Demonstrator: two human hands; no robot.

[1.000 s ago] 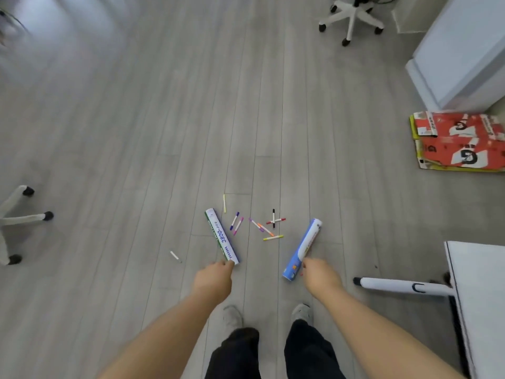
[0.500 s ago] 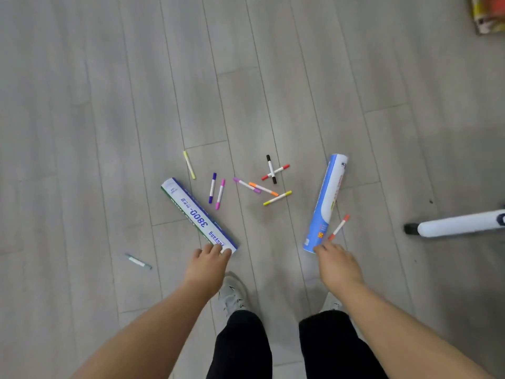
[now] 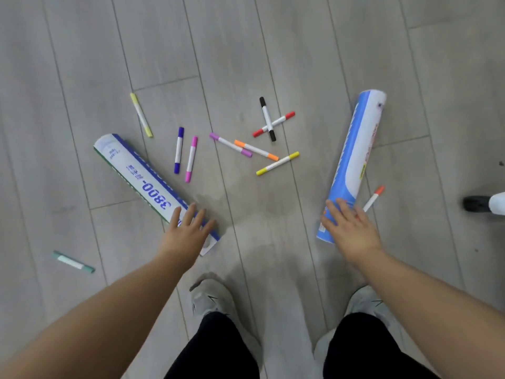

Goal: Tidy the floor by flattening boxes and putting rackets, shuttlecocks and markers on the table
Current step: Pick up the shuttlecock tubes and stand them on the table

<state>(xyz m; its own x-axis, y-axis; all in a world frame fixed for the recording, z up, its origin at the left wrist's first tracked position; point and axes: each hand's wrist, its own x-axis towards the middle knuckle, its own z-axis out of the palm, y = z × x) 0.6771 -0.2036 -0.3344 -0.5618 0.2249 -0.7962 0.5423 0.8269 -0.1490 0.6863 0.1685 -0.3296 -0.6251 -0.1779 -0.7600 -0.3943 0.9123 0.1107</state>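
left hand (image 3: 188, 233) outstretched, right hand (image 3: 351, 231) outstretched, fingers (image 3: 192, 212) straight

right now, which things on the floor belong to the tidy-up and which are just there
For the job:
green-edged shuttlecock tube, at the left hand
blue shuttlecock tube, at the right hand
scattered markers
teal marker, off alone

Just there:
black-tipped white leg
grey shoes

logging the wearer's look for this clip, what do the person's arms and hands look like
The left arm and right arm are bare, with no sleeves in view. The left hand and right hand wear no gloves, and no watch, bracelet or ring shows. Below are black trousers and pale grey trainers.
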